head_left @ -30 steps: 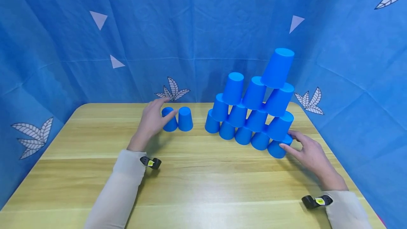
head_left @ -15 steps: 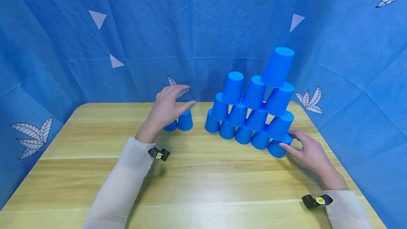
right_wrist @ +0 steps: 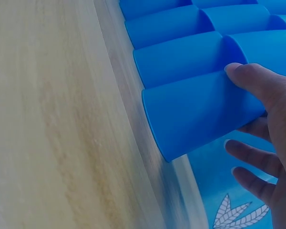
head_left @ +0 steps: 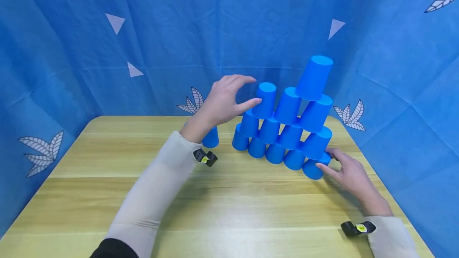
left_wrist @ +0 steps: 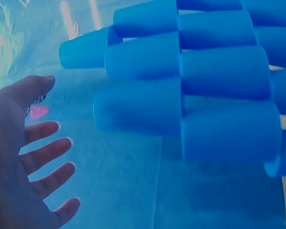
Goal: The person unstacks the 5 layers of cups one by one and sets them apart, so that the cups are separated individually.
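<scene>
Upside-down blue plastic cups form a stepped pyramid, with a lone top cup (head_left: 314, 78) on its highest level at the right. My left hand (head_left: 224, 100), fingers spread, is beside the left cup (head_left: 266, 98) of the third row. The left wrist view has a gap between its fingers and that same cup (left_wrist: 138, 107). At the pyramid's lower right, my right hand (head_left: 349, 174) pinches the end cup (head_left: 312, 169) of the bottom row. Its thumb lies on that cup (right_wrist: 200, 114) in the right wrist view, with a finger partly hidden behind.
A separate blue cup (head_left: 210, 137) stands left of the pyramid, partly covered by my left forearm. The wooden table (head_left: 251, 206) meets a blue patterned curtain (head_left: 161, 43) at the back and sides.
My left hand has moved right and upward, from the two separate cups to the pyramid's upper left side. The right hand and the pyramid have stayed put.
</scene>
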Demonstrator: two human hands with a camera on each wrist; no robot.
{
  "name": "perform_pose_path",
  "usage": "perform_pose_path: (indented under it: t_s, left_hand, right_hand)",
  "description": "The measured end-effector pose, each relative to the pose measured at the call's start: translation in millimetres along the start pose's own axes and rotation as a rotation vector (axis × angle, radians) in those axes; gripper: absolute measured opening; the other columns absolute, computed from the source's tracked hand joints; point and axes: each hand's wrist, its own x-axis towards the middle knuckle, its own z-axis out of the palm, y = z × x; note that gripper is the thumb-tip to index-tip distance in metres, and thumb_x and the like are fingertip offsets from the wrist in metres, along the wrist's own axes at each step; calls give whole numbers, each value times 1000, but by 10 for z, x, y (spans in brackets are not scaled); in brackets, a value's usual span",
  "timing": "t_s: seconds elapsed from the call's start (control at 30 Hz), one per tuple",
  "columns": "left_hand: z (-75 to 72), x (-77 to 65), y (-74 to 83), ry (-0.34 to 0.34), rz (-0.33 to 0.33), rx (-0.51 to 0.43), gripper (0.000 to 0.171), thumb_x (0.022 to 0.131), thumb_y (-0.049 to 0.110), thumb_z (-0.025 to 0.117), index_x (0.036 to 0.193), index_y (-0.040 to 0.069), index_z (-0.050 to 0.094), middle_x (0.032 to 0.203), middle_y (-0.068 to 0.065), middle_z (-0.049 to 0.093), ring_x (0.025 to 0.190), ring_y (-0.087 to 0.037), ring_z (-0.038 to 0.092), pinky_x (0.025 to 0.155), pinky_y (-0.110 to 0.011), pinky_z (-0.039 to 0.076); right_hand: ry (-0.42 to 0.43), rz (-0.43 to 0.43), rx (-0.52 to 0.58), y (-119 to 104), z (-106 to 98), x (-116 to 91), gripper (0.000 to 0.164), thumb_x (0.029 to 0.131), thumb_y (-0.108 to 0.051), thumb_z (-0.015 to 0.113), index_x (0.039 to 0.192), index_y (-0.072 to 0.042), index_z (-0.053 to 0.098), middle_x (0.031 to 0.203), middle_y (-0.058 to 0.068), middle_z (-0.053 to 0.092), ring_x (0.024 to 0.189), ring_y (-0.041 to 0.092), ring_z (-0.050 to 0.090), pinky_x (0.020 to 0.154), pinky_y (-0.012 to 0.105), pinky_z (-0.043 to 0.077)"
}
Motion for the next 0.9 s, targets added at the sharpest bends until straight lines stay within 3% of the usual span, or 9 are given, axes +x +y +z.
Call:
perform_pose_path:
  t_s: [0.13, 0.5, 0.9]
  left_hand:
    - [35, 162, 152, -34, 22, -4, 58, 92, 52, 61, 138, 18, 55, 141, -2, 53, 134, -23, 41, 107, -49, 32]
    - [139, 554, 486, -167, -44, 110, 69, 92, 66, 46, 149, 29, 41, 150, 6, 42, 138, -16, 35, 109, -43, 30]
    - [201, 932, 756, -154, -135, 55, 77, 87, 74, 43, 151, 31, 36, 148, 12, 44, 134, -13, 40, 109, -38, 29]
  right_hand:
    - [-3, -1, -1, -4, -11, -7, 57, 90, -38, 71, 129, 0, 54, 113, 26, 64, 103, 48, 59, 79, 64, 46]
    - [-15, 15, 17, -19, -8, 8, 58, 91, -38, 69, 131, 0, 53, 114, 25, 64, 107, 48, 58, 83, 65, 45]
    - [-10, 14, 18, 5, 21, 7, 58, 91, -39, 69, 132, 0, 53, 113, 24, 65, 106, 47, 59, 81, 65, 46]
